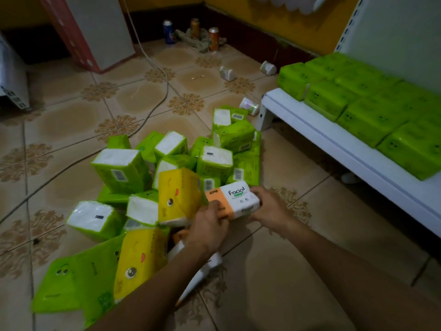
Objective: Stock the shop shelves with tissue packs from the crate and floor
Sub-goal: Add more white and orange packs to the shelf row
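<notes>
Tissue pack, the orange-and-white one w/ the word "Facial" on it, is held just over the near edge of the heap on the floor, between both hands. Left hand grips the orange end, fingers curled over the top. Right hand grips the white end from the other side. So both hands are closed round this one pack, nothing else in them.

Just beside it on the left leans a yellow pack; a second yellow pack lies nearer the camera. Behind and around them are the green packs of the heap, tumbled in all directions. To the right stands the white shelf. Its low level carries shelved green packs in neat rows, approx. up to the front edge. No crate is visible.

Step in hand, as I judge it: pick-up of one pack from the floor. The job seems early to middle, since many packs lie on the floor.

Next move calls for lifting the pack free of the heap, turning right and finding a place on the shelf. The visible level looks full w/ green, so prob. another level is needed, and that one is not in view. A cable runs over the tiles behind the heap.
</notes>
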A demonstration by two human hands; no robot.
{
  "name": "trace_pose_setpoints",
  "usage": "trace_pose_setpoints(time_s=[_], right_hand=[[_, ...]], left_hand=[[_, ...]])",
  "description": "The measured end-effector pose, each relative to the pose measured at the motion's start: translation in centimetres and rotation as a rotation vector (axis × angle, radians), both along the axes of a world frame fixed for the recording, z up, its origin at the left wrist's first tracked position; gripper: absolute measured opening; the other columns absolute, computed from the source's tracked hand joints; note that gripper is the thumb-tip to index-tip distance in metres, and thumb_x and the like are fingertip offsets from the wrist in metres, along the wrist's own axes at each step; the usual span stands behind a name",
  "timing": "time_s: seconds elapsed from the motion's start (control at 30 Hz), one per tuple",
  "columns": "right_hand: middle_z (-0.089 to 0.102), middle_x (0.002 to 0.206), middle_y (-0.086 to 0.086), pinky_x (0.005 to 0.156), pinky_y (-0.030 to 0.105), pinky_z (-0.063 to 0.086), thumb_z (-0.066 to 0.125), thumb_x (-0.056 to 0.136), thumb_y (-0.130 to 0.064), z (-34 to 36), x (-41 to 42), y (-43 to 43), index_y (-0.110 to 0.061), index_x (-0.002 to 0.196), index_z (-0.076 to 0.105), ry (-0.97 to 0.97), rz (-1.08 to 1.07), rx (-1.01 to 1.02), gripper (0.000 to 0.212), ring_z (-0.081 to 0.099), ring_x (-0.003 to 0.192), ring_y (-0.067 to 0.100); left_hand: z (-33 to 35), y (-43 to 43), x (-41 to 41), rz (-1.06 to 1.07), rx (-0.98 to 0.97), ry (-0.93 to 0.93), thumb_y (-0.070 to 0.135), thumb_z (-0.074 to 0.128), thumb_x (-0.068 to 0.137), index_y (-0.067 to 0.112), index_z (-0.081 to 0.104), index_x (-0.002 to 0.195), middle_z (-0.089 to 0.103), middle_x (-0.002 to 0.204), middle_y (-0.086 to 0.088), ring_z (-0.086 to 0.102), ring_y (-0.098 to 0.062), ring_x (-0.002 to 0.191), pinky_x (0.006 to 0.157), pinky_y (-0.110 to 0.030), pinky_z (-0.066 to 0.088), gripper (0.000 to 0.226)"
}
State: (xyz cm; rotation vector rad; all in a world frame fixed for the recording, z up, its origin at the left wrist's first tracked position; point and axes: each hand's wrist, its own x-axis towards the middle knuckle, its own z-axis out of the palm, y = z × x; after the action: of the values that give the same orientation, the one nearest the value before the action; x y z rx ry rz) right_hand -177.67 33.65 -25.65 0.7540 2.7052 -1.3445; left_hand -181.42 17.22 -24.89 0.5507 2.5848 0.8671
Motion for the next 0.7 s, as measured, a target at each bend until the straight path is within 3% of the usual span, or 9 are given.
trace_pose_setpoints(time_s=[0.1,0.17,0.23,0.3,0.37,0.5,0.7], right_hand=[[0.058,0.107,0.014,0.071,0.021,0.039,0.073,0.068,-0.006,2.2,1.6,3.0,-0.012,0.111,0.060,0.041,-0.081,0.127,0.045,0.056,0.102,0.027],[0.063,0.108,0.014,0.077,0.027,0.044,0.075,0.072,-0.012,4.5,2.8,5.3,-0.009,0.109,0.061,0.115,-0.097,0.171,0.040,0.056,0.105,0.029],[0.063,0.116,0.015,0.085,0.026,0.043,0.076,0.072,-0.009,7.2,4.3,7.6,-0.005,0.119,0.058,0.173,-0.097,0.222,0.050,0.056,0.110,0.030],[0.057,0.124,0.015,0.087,0.022,0.039,0.076,0.071,-0.008,9.4,6.5,10.1,-0.011,0.133,0.048,0.187,-0.111,0.267,0.068,0.053,0.115,0.029],[0.054,0.127,0.015,0.094,0.030,0.039,0.076,0.071,-0.013,11.0,9.2,12.5,-0.017,0.138,0.044,0.163,-0.168,0.338,0.074,0.049,0.117,0.031],[0.057,0.130,0.010,0.097,0.026,0.034,0.077,0.075,-0.021,14.4,16.3,17.3,-0.013,0.130,0.055,0.264,-0.410,0.438,0.060,0.051,0.120,0.025],[0.054,0.130,0.009,0.099,0.026,0.038,0.070,0.083,-0.018,17.0,29.4,22.9,-0.013,0.128,0.055,0.386,-0.638,0.468,0.048,0.051,0.118,0.022]], left_hand=[[1.8,2.9,-0.2,-0.092,0.069,0.104,0.015,0.057,0.085,0.011,0.051,0.128,0.057,0.121,-0.017,0.054,-0.031,0.110,0.093,-0.033,0.039,0.044],[3.3,5.2,0.0,-0.130,0.119,0.138,0.019,0.057,0.082,0.011,0.052,0.128,0.057,0.120,-0.018,0.056,-0.032,0.107,0.093,-0.034,0.041,0.047],[4.9,7.9,0.6,-0.184,0.149,0.176,0.029,0.053,0.078,0.011,0.052,0.128,0.056,0.120,-0.018,0.057,-0.034,0.105,0.092,-0.038,0.044,0.053],[6.8,11.0,1.8,-0.252,0.166,0.220,0.027,0.056,0.080,0.010,0.050,0.130,0.055,0.121,-0.018,0.055,-0.034,0.108,0.091,-0.037,0.043,0.053],[8.9,14.2,3.8,-0.316,0.204,0.252,0.026,0.056,0.080,0.009,0.049,0.130,0.056,0.121,-0.018,0.054,-0.035,0.108,0.089,-0.036,0.042,0.054],[13.1,20.8,9.2,-0.454,0.308,0.278,0.030,0.051,0.073,0.009,0.051,0.129,0.056,0.123,-0.017,0.054,-0.034,0.110,0.089,-0.032,0.039,0.059],[16.8,29.0,19.3,-0.673,0.438,0.251,0.031,0.048,0.067,0.016,0.051,0.129,0.054,0.124,-0.010,0.055,-0.026,0.108,0.088,-0.036,0.047,0.064]])
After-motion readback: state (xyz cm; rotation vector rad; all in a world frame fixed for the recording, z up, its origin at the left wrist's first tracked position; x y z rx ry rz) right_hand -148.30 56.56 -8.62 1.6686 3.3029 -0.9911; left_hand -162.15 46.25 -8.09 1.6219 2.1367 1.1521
